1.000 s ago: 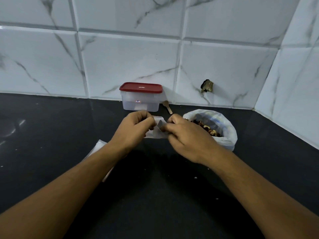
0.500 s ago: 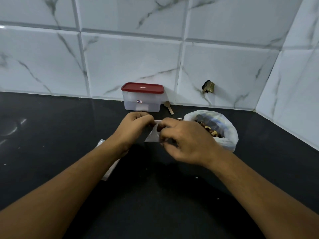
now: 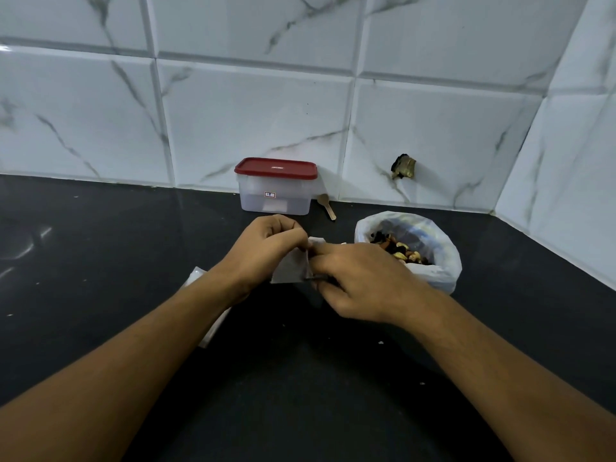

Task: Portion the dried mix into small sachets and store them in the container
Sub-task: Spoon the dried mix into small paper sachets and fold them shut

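Black counter [image 3: 100, 261]: one container [image 3: 275, 191], one spoon [image 3: 326, 205], one mix bag [image 3: 445, 273]; left hand [image 3: 266, 251] and right hand [image 3: 360, 278] pinch one sachet [image 3: 291, 269].

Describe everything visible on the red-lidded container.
The container is a small rectangular tub of translucent, plastic-looking material, closed by a dark red lid. A small sticker sits on its front wall; something pale shows faintly inside. It stands upright on the black counter, close to the tiled wall. A wooden spoon lies just to its right in view; contact unclear.
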The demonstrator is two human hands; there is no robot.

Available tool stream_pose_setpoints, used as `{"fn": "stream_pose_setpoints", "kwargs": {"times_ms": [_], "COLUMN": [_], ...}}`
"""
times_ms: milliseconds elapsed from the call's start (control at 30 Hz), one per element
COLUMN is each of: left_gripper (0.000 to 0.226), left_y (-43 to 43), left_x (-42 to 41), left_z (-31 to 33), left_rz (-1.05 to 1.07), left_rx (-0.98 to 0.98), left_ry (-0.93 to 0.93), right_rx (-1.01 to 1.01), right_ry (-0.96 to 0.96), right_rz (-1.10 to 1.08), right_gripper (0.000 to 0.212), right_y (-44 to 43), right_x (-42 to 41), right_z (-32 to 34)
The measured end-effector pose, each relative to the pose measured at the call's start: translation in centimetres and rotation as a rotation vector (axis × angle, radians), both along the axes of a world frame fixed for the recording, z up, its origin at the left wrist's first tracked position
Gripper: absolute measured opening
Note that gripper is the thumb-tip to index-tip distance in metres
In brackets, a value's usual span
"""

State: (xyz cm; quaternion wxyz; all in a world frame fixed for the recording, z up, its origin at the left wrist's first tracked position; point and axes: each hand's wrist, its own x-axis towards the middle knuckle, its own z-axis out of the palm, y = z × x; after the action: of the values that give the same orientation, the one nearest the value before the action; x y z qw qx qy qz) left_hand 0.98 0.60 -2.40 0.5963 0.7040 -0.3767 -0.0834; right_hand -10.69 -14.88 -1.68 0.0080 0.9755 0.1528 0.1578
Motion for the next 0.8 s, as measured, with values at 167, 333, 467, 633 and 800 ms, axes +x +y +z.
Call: {"fn": "stream_pose_setpoints", "kwargs": {"times_ms": [167,333,467,633,800], "left_gripper": [0.049,0.035,0.055,0.052,0.035], "left_y": [0.1,0.3,0.9,1.1,1.2], "left_x": [0.3,0.3,0.6,0.5,0.5], "left_z": [-0.1,-0.2,-0.1,0.0,0.2], "left_rz": [-0.024,-0.070,-0.152,-0.237,-0.213], "left_rx": [-0.010,-0.055,0.127,0.275,0.266], "left_ry": [-0.021,-0.016,-0.051,-0.009,-0.001], "right_rx": [0.036,0.399,0.812,0.917,0.973], "right_ry": [0.034,0.067,0.197,0.293,0.268], "right_rz": [-0.025,-0.034,0.039,0.092,0.024], "right_gripper": [0.019,0.020,0.022,0.057,0.091], "right_y": [-0.1,-1.0,-1.7,-1.0,-0.9], "right_x": [0.2,0.8,0.3,-0.6,-0.5], "right_z": [-0.4,-0.9,-0.2,0.7,1.1]}}
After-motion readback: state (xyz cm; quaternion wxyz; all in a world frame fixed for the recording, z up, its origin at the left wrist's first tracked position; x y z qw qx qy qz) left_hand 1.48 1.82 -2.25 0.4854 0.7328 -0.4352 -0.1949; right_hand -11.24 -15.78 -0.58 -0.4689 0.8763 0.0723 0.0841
